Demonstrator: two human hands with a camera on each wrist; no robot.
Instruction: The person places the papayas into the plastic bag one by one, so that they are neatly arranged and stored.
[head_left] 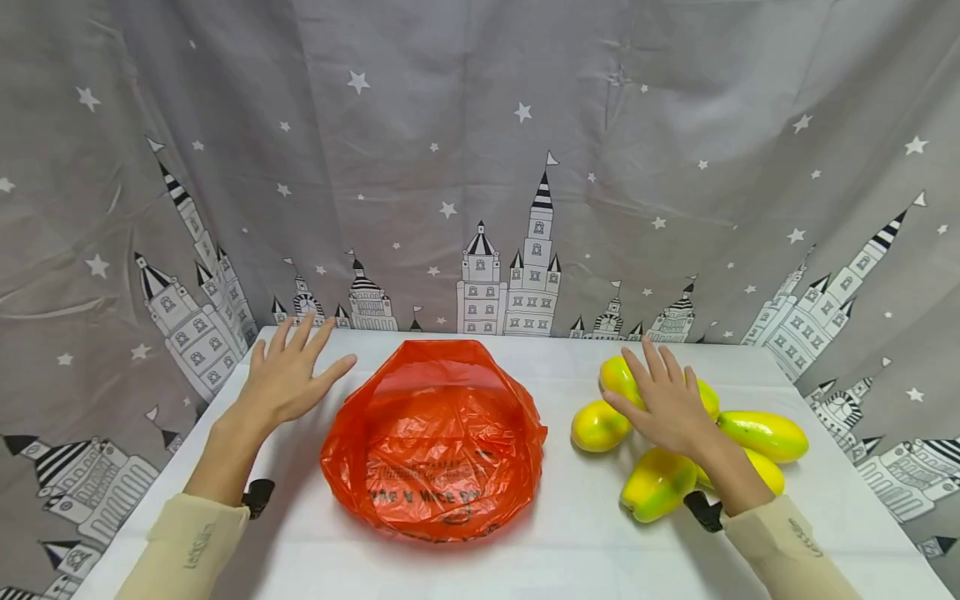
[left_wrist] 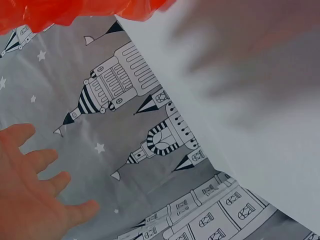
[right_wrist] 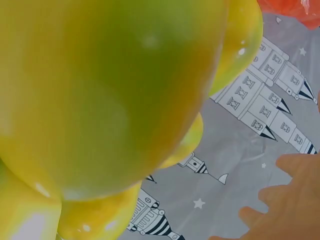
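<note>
A red plastic bag [head_left: 435, 454] lies on the white table with its wide mouth spread; dark print shows on it. My left hand [head_left: 288, 375] hovers left of the bag, fingers straight and apart, holding nothing. To the bag's right is a group of several glossy yellow-green fruits, mango- or papaya-like, among them a long fruit [head_left: 765, 435], a round fruit [head_left: 600, 426] and a front fruit [head_left: 658, 483]. Over that group my right hand [head_left: 663, 408] is spread, fingers straight, hiding part of it. In the right wrist view a large fruit [right_wrist: 125, 100] fills the near side.
The table [head_left: 300, 533] has a white covering. Behind and at both sides hangs a grey curtain [head_left: 450, 125] printed with castles and stars. Each wrist carries a dark strap, the left strap [head_left: 258, 497] and the right strap [head_left: 703, 510], below cream sleeves.
</note>
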